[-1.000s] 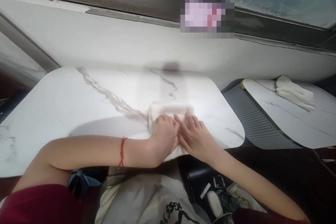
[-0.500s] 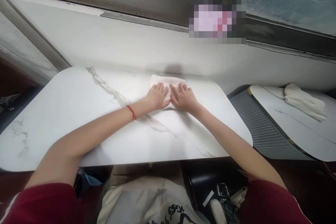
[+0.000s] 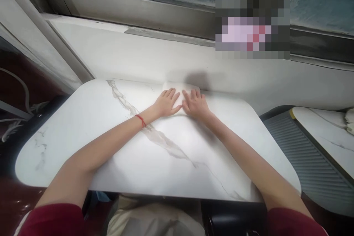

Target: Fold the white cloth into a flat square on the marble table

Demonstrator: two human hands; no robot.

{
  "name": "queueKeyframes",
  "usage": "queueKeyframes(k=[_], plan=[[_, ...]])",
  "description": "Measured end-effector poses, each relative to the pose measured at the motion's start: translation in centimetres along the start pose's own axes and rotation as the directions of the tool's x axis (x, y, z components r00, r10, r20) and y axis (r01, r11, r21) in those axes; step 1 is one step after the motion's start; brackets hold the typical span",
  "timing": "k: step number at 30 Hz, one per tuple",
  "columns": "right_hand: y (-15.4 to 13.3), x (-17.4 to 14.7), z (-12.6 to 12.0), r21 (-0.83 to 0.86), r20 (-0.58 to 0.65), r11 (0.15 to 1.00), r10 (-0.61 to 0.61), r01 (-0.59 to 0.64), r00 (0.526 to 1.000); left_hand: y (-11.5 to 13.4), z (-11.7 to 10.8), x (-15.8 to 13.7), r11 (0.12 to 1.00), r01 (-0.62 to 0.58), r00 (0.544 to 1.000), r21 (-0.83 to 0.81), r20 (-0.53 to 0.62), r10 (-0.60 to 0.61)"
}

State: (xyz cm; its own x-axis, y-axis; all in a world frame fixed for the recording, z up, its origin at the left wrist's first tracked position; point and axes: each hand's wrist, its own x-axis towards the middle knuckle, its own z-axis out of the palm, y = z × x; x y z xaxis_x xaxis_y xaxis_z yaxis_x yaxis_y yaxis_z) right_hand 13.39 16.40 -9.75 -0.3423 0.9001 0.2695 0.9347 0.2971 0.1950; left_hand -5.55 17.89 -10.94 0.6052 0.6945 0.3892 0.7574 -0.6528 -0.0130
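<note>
Head-worn view, facing forward and down across a white, grey-veined, round-cornered table (image 3: 177, 131). Near range, above its front edge.

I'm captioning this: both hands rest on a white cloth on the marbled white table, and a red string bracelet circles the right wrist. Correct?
Wrong wrist: the head view shows the red string bracelet on the left wrist. Left hand and right hand do rest on the white cloth on the marbled white table.
</note>
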Motion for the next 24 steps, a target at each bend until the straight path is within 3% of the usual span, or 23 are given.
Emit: queueKeyframes(k=[6,16,24], plan=[[0.3,0.2,0.9,0.024,-0.085,1.0,0.006,-0.004,0.996,-0.4,0.7,0.2,1.0,0.005,1.0,-0.01,-0.017,-0.005],[0.3,0.3,0.7,0.089,-0.095,0.996,0.009,0.0,0.995,-0.3,-0.4,0.0,0.997,0.032,0.999,-0.064,0.03,-0.03],[-0.6,-0.4,-1.6,0.042,0.02,0.999,0.01,-0.01,1.0,0.0,-1.3,-1.2,0.999,0.03,0.998,-0.04,0.057,-0.028]])
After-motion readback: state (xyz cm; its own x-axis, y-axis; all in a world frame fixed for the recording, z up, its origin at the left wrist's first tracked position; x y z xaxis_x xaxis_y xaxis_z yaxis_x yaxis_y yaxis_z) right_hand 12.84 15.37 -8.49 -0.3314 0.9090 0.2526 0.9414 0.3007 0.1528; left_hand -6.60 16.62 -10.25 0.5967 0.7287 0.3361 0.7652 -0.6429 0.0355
